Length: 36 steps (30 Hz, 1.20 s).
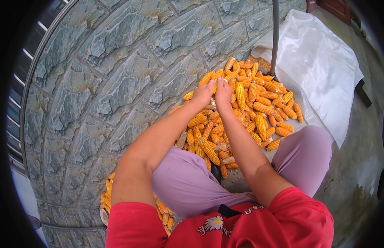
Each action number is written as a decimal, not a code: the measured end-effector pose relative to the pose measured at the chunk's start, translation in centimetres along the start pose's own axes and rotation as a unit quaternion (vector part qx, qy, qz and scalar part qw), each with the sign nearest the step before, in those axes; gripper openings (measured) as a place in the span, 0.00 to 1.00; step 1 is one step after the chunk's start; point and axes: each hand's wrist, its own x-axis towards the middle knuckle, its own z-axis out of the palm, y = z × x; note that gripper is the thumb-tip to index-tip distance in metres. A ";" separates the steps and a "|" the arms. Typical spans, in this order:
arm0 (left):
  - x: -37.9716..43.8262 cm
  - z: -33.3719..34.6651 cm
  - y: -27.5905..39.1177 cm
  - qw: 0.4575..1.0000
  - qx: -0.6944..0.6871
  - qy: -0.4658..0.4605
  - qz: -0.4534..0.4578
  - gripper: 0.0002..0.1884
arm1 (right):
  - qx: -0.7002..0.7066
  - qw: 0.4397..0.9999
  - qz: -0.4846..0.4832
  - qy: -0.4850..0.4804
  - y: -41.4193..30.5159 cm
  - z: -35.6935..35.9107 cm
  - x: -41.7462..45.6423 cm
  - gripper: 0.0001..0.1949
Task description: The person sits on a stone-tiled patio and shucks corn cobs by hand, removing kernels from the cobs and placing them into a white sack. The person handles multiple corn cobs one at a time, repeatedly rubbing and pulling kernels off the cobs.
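Both arms reach forward over a heap of yellow-orange dried corn cobs [263, 108] on the concrete floor. My left hand [203, 93] and my right hand [223, 93] are close together near the far part of the heap, fingers curled. A piece of a corn cob [214, 88] shows between them; both hands appear to grip it, though the fingers hide most of it. Below the hands lie a stripped cob [210, 107] and whole cobs with kernels on. Loose kernels [236, 178] are scattered on the floor near my knees.
A rough stone-block wall [123, 62] runs along the left. A white woven plastic sheet [319, 62] lies at the right of the heap, beside an upright grey pole [275, 37]. Loose kernels [260, 63] are piled behind the cobs. More cobs [165, 218] lie at my left side.
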 end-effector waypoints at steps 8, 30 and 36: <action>0.1 -1.0 -0.4 0.969 -0.208 -0.022 -0.129 0.27 | -0.007 0.999 0.030 -0.022 0.0 0.7 0.4 0.21; -1.2 -1.6 1.3 0.953 -0.213 0.029 -0.214 0.29 | -0.145 0.989 -0.025 -0.025 -1.0 0.7 -1.2 0.23; 0.1 -3.2 -1.3 0.931 -0.315 -0.086 -0.164 0.30 | 0.181 0.956 0.184 -0.138 -2.8 0.8 -1.2 0.22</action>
